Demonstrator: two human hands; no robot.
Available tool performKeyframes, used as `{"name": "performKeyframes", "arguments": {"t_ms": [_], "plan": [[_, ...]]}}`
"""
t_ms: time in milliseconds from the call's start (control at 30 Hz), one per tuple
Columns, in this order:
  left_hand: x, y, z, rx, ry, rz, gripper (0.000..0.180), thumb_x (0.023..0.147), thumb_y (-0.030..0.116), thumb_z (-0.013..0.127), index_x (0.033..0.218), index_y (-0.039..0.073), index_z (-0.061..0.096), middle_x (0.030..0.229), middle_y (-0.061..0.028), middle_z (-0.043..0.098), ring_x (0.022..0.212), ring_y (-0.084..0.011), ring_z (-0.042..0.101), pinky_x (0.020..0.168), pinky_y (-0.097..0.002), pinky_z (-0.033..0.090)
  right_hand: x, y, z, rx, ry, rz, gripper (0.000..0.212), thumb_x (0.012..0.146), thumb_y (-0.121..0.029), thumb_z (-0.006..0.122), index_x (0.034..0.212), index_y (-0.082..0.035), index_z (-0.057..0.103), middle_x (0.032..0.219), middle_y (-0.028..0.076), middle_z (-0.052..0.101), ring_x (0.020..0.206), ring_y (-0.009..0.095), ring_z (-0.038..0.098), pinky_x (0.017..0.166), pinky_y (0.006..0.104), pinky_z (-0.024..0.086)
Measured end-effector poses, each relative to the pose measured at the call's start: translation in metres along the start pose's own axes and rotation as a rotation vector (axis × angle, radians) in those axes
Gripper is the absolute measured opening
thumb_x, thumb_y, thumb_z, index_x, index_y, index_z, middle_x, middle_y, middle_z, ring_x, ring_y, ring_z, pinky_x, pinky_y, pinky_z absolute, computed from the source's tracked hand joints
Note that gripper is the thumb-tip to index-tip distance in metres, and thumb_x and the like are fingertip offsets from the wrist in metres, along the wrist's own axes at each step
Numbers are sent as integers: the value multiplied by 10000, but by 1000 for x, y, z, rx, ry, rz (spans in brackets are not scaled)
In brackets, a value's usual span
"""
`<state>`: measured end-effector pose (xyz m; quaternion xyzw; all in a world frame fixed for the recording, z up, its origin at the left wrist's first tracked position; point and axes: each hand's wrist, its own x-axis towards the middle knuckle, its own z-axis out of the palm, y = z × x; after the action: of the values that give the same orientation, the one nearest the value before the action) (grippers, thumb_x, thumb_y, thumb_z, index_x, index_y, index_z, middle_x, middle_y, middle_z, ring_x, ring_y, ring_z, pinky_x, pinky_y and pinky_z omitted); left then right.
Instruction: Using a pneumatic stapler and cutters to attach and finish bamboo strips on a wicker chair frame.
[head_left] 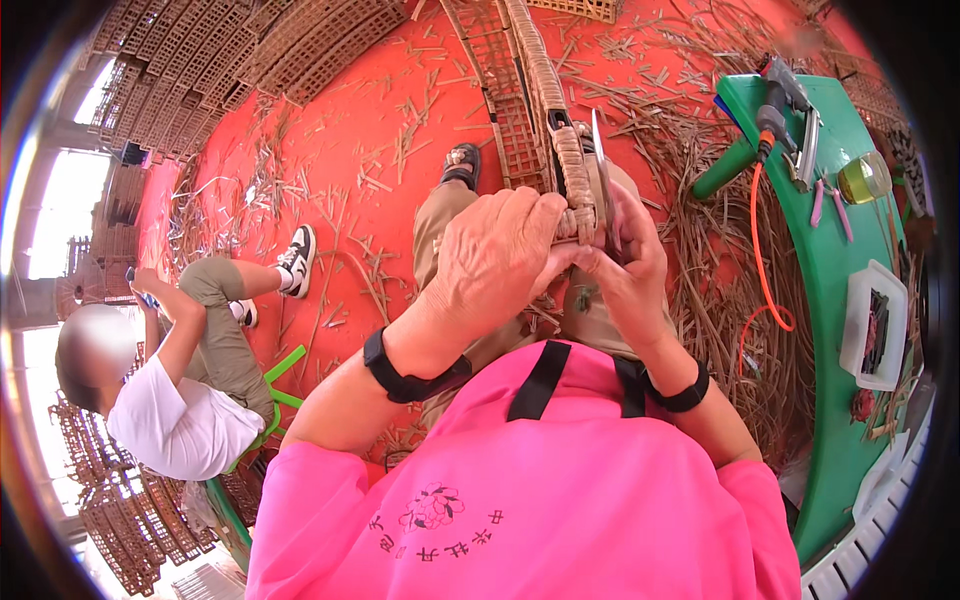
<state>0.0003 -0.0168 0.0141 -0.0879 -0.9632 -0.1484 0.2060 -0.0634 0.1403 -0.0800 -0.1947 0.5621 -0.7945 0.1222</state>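
Note:
A long woven rattan frame runs from my lap up toward the top of the view. My left hand is closed around its wrapped near end. My right hand grips a pair of metal shears, whose blades stand upright right beside that wrapped end. Both hands are pressed together over my knees, and the fingers hide where the blades meet the weave.
Red floor littered with rattan offcuts. A green table on the right carries a tool with an orange hose, pliers and a white tray. Another person sits at the left. Stacked woven panels lie at the top left.

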Motion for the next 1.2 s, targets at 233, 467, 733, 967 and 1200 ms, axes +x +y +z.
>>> {"name": "performKeyframes", "arguments": {"t_ms": [233,467,733,967,1200], "plan": [[1,5,7,32,126,-46,447,712,314,864,1014,74,638,764,-65,570,723,-265,611,645,-402,475,-3,-66,-25,-28,18,211,507,912,2,684,1387,10,508,974,-6,576,811,58,562,711,195,487],[6,6,13,4,185,-55,370,740,325,840,918,87,621,757,-47,568,693,-250,587,638,-389,458,2,-140,-63,-559,-113,191,368,937,-73,709,1277,27,611,993,0,603,806,49,539,683,201,455],[-1,3,22,-64,298,-69,352,738,317,818,920,82,630,777,-57,571,739,-259,595,688,-385,469,-3,-208,-25,-980,-308,17,464,852,3,719,1306,-18,629,950,24,638,774,75,583,634,242,462],[-3,3,27,-76,258,-109,318,740,283,808,908,79,631,799,-76,601,780,-268,618,724,-396,475,-10,-215,4,-1391,-414,-84,395,902,5,646,1289,-80,645,889,124,655,695,271,626,643,358,503],[-3,2,28,-116,258,-98,319,732,278,808,895,68,632,815,-82,610,781,-271,616,725,-396,472,-11,-218,16,-1393,-425,-26,354,928,26,592,1274,-15,659,895,89,653,716,133,571,650,276,464]]}}
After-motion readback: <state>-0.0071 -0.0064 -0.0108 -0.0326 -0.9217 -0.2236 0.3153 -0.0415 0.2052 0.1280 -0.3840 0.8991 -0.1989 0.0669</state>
